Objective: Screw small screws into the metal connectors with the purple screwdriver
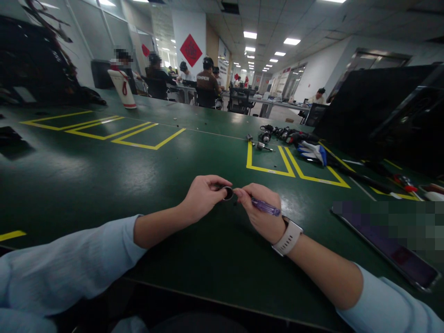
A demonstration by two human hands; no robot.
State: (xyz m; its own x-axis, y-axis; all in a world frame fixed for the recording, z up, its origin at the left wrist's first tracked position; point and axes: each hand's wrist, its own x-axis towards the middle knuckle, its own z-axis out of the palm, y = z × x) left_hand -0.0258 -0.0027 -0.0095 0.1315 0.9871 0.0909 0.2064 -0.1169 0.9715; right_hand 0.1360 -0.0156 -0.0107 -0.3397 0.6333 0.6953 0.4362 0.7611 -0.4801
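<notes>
Left hand [203,199] pinches a small dark ring [229,197] between thumb and fingers, round opening showing. Right hand [260,210] just beside it, gripping a driver [266,206], translucent purple handle sticking out to the right past the palm. Hands near each other, fingertips almost meeting at the ring, all above the green table [215,263]. Can't tell if the driver tip touches the ring; fingers hide it. Watch [287,237] on right wrist. Phone [385,249] lies to the right of right hand. Beyond right hand: metal parts [265,135], then blue-white gloves [314,152] farther right. Cup [122,88] stands well beyond left hand, off to its left.
</notes>
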